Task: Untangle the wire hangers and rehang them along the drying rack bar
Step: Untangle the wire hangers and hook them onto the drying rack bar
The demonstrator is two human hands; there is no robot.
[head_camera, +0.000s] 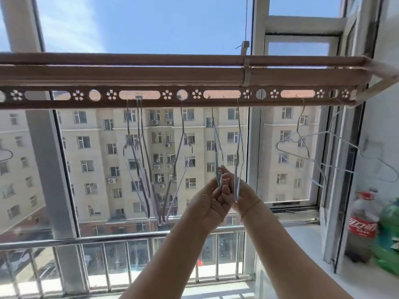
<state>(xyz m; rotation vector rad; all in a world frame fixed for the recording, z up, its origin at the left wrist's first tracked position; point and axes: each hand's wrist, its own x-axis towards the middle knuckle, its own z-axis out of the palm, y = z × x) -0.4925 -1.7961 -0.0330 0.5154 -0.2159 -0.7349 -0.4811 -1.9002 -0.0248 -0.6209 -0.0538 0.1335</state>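
Below the drying rack bar point(151, 77), our left hand point(208, 202) grips the low end of a pale blue wire hanger point(216, 160) hooked on the bar, and our right hand point(245, 194) pinches it too. Below the bar's right end, white hangers point(301, 139) hang tangled.

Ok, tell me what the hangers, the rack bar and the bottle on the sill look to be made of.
The hangers look like thin bent wire with a smooth pale blue or lilac plastic coating. The rack bar is probably painted or coated metal, matte brown, given its cleanly punched flower and slot holes. The bottle is clear glossy plastic with a red label.
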